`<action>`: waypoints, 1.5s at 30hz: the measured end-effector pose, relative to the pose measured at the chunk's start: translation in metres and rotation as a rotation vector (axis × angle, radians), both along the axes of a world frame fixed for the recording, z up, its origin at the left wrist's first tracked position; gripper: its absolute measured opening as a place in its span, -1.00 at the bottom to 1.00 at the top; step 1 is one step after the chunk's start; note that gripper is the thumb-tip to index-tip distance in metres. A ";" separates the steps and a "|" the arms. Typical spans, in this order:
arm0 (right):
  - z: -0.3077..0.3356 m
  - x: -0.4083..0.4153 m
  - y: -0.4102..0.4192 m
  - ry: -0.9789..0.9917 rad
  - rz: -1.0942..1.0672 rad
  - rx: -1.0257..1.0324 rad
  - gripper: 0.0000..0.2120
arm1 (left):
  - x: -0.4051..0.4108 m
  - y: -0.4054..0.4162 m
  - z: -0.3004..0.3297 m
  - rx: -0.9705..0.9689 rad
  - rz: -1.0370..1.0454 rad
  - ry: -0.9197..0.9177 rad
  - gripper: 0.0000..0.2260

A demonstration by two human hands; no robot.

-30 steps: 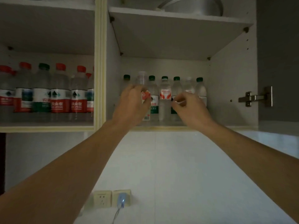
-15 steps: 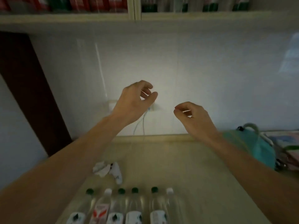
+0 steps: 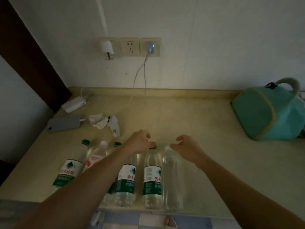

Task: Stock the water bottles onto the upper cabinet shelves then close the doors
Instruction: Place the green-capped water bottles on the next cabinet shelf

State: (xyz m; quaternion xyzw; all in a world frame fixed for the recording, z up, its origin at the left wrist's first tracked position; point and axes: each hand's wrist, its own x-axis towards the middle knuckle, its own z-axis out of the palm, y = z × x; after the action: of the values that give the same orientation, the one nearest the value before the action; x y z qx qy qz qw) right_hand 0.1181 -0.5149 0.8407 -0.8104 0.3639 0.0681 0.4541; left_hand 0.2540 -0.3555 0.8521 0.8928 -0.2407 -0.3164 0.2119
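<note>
While clear plastic water bottles (image 3: 151, 177) stand beneath them along the beige counter (image 3: 206, 138), the left hand (image 3: 140, 143) pinches a green cap and the right hand (image 3: 188, 150) hovers loosely curled, holding nothing, beside a label-free bottle (image 3: 171, 180).

Bottles (image 3: 127, 177) on counter (image 3: 198, 129), bag (image 3: 270, 116) right

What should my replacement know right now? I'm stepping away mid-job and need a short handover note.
Left hand: fingers at the cap of a green-label bottle; grip not confirmed.
Right hand: open, fingertips near the cap of the plain bottle, not holding it.
Bottles: six stand in a row at the counter front edge.
Done: cannot be judged; the cabinet is out of view.
Left: lift these six up to the shelves, then close the doors.
</note>
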 end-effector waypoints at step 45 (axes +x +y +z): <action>-0.082 0.096 -0.116 -0.044 -0.152 0.140 -0.89 | 0.052 -0.146 -0.069 -0.157 0.220 0.114 -0.78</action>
State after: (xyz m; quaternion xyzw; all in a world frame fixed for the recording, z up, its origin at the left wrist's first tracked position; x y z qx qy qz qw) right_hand 0.2138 -0.6305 0.7583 -0.7481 0.4087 0.0409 0.5212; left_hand 0.3058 -0.5016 0.7827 0.8750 -0.1528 -0.3219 0.3279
